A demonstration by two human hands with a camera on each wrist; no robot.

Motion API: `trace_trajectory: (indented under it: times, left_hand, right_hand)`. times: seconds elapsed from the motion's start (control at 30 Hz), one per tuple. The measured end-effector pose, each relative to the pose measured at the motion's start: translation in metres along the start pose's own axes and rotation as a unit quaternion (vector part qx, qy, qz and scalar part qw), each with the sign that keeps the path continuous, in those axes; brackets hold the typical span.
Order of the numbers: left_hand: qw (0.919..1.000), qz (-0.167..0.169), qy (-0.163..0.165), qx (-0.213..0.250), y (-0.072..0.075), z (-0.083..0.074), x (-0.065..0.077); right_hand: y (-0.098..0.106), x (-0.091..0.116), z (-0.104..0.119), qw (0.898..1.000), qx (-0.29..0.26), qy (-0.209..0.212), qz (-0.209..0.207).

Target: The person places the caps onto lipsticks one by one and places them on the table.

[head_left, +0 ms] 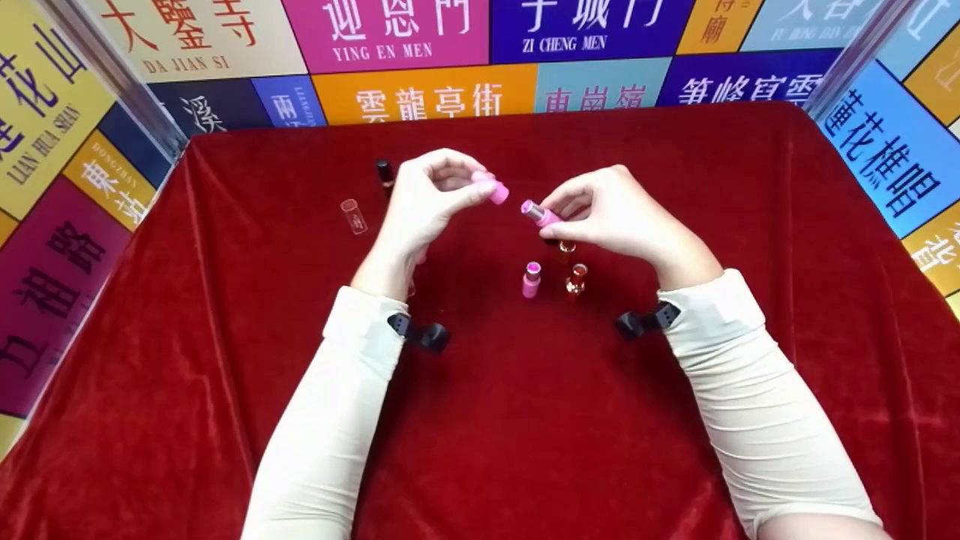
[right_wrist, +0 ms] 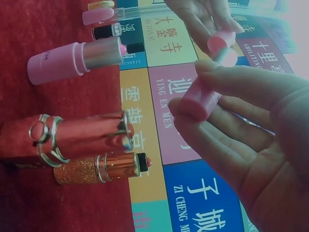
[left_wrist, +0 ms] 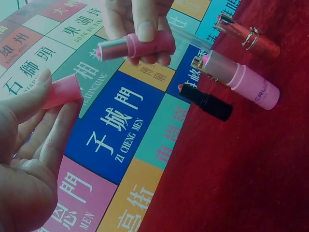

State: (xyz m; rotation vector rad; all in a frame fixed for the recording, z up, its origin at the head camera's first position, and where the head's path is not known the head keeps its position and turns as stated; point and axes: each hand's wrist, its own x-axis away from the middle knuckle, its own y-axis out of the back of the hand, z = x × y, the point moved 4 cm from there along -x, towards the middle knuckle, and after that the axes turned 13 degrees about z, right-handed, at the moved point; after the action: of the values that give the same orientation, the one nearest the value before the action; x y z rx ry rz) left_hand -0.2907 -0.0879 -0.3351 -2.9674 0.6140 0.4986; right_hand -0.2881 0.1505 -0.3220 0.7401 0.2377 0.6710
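Between finger and thumb my left hand (head_left: 427, 195) pinches a pink lipstick cap (head_left: 493, 188). My right hand (head_left: 619, 214) grips an uncapped pink lipstick (head_left: 551, 219), whose silver collar and pink tip point toward the cap. A gap separates cap and lipstick in the head view. In the left wrist view the lipstick (left_wrist: 152, 43) lies tilted along the right fingers, with the thumb pressed on its base. Below the right hand, a second uncapped pink lipstick (head_left: 531, 282) and a red and gold lipstick (head_left: 576, 280) stand upright on the red cloth.
A gold glitter lipstick (right_wrist: 79, 169) and a black lipstick (left_wrist: 205, 102) also stand uncapped nearby. Left of the left hand are a clear cap (head_left: 354, 217) and a black cylinder (head_left: 385, 174). Panels with printed characters (head_left: 420, 94) border the red cloth (head_left: 487, 420).
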Motion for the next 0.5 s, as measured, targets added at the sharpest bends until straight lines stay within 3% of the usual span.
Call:
trace_trajectory:
  times: [0.5]
  left_hand:
    - [0.9998, 0.021, -0.001, 0.006, -0.014, 0.003, -0.002]
  right_hand:
    - [-0.007, -0.003, 0.005, 0.999, 0.028, -0.013, -0.009]
